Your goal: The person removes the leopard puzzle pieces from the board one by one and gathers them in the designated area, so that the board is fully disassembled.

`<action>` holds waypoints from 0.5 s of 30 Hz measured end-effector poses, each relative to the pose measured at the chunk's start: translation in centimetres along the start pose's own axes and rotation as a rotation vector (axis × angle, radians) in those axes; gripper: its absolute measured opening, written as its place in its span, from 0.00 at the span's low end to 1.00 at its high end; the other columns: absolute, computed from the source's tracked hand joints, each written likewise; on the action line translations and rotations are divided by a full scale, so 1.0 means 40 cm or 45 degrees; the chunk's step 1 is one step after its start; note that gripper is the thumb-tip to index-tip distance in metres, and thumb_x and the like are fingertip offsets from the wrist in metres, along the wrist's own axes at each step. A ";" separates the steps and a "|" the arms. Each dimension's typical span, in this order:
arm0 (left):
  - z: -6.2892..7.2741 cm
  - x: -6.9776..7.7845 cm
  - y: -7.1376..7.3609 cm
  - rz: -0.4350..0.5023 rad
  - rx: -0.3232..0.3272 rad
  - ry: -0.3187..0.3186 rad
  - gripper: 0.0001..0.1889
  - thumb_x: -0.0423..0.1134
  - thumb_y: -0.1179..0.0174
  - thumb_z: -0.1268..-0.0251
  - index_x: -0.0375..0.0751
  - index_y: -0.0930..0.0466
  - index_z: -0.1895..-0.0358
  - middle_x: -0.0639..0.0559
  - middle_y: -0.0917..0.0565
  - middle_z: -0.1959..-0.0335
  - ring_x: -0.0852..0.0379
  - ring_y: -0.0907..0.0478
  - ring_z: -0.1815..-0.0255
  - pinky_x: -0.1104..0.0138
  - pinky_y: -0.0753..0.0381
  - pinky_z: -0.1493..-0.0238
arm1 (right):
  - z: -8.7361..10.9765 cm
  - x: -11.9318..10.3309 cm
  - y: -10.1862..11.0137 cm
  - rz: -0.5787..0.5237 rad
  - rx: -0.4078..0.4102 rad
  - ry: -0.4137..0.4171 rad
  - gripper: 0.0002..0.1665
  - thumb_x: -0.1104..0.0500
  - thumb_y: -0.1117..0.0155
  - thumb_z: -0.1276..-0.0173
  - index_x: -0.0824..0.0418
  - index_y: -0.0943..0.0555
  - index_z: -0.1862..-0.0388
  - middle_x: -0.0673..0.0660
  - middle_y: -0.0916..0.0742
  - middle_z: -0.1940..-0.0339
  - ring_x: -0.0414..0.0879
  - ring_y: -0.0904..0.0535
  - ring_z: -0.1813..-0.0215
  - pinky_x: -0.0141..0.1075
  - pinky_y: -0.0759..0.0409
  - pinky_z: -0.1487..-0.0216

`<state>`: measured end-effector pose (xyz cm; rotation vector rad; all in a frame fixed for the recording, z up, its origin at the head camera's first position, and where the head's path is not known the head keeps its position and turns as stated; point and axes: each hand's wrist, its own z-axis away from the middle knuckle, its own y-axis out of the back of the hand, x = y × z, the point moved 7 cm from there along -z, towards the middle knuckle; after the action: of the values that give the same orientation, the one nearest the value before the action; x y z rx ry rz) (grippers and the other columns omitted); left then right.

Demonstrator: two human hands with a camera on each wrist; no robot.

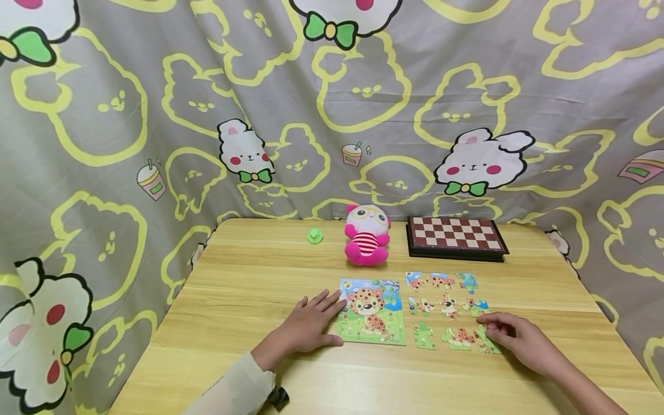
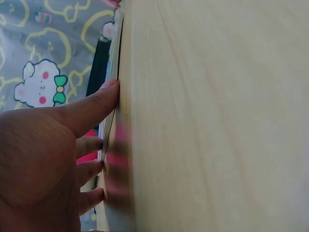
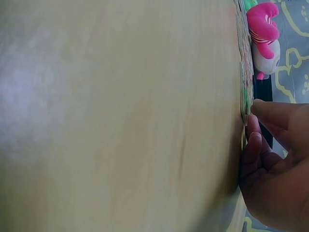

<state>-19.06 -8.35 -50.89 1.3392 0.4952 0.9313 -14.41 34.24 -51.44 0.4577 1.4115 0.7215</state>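
Note:
A square puzzle board (image 1: pixel 371 312) with a spotted leopard cub picture lies on the table. Against its left edge rests my left hand (image 1: pixel 310 325), fingers spread and straight, the thumb near the lower left corner. To the right of the board, loose jigsaw pieces lie in rows, among them a green piece (image 1: pixel 425 336) and a spotted piece (image 1: pixel 461 338). My right hand (image 1: pixel 523 340) has bent fingers and pinches the lower right jigsaw piece (image 1: pixel 487 344) by its upper right edge with thumb and index finger. The thumb (image 3: pixel 273 112) partly hides the contact.
Behind the board sits a pink and white plush toy (image 1: pixel 366 236). A small green duck (image 1: pixel 314 236) stands to its left, a checkered game board (image 1: pixel 456 237) to its right. Patterned curtain (image 1: pixel 290 86) surrounds the wooden table (image 1: pixel 249 276). A small black object (image 1: pixel 279 397) is by my left sleeve.

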 end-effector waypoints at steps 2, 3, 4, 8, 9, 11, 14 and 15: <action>0.000 0.000 0.002 0.005 -0.001 0.000 0.47 0.72 0.45 0.33 0.59 0.47 0.16 0.57 0.50 0.14 0.47 0.53 0.15 0.35 0.44 0.25 | 0.000 0.001 0.000 -0.003 0.000 0.000 0.17 0.59 0.35 0.24 0.63 0.16 0.41 0.53 0.15 0.56 0.36 0.30 0.65 0.32 0.30 0.66; 0.000 0.000 0.003 0.008 0.000 -0.003 0.47 0.72 0.44 0.33 0.58 0.47 0.16 0.57 0.49 0.14 0.47 0.53 0.15 0.35 0.43 0.25 | 0.000 0.002 0.000 -0.005 0.001 0.001 0.17 0.59 0.35 0.24 0.63 0.16 0.41 0.53 0.15 0.55 0.36 0.30 0.65 0.32 0.30 0.66; 0.000 0.001 0.004 0.010 0.001 -0.003 0.46 0.72 0.44 0.33 0.58 0.46 0.16 0.56 0.49 0.15 0.47 0.53 0.15 0.35 0.43 0.25 | 0.000 0.002 0.000 -0.008 0.001 0.002 0.17 0.59 0.35 0.25 0.63 0.16 0.41 0.53 0.15 0.55 0.36 0.30 0.65 0.32 0.30 0.66; 0.000 0.002 0.007 0.011 0.007 -0.014 0.46 0.71 0.44 0.32 0.57 0.46 0.16 0.55 0.49 0.15 0.46 0.52 0.15 0.35 0.43 0.25 | -0.001 0.005 0.000 -0.024 -0.001 -0.002 0.17 0.58 0.35 0.24 0.63 0.16 0.41 0.53 0.15 0.56 0.37 0.30 0.65 0.32 0.29 0.66; 0.000 0.003 0.008 0.012 0.008 -0.016 0.46 0.71 0.44 0.32 0.57 0.46 0.16 0.55 0.48 0.15 0.46 0.52 0.15 0.35 0.43 0.26 | -0.002 0.005 0.001 -0.028 -0.004 -0.001 0.17 0.58 0.35 0.24 0.63 0.16 0.40 0.53 0.15 0.56 0.37 0.30 0.65 0.32 0.29 0.66; 0.001 0.004 0.007 0.011 0.008 -0.019 0.46 0.71 0.44 0.32 0.57 0.46 0.16 0.54 0.48 0.15 0.45 0.52 0.15 0.35 0.43 0.26 | -0.001 0.006 0.000 -0.036 -0.012 -0.003 0.18 0.58 0.35 0.24 0.63 0.16 0.40 0.53 0.15 0.55 0.37 0.30 0.65 0.32 0.29 0.66; 0.001 0.006 0.008 0.009 0.008 -0.021 0.46 0.71 0.44 0.32 0.57 0.46 0.16 0.54 0.48 0.15 0.45 0.52 0.15 0.34 0.42 0.26 | -0.001 0.006 0.000 -0.058 -0.032 -0.001 0.18 0.58 0.36 0.23 0.64 0.17 0.39 0.54 0.15 0.54 0.37 0.30 0.64 0.32 0.29 0.66; 0.001 0.006 0.008 0.006 0.007 -0.021 0.46 0.71 0.44 0.32 0.57 0.46 0.16 0.54 0.48 0.15 0.45 0.52 0.15 0.34 0.42 0.26 | 0.000 0.005 -0.001 -0.067 -0.039 0.001 0.18 0.58 0.36 0.23 0.64 0.17 0.39 0.55 0.15 0.53 0.37 0.30 0.64 0.32 0.29 0.66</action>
<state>-18.98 -8.22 -50.53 1.3521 0.4827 0.9226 -14.41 34.35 -51.61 0.3952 1.4065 0.6997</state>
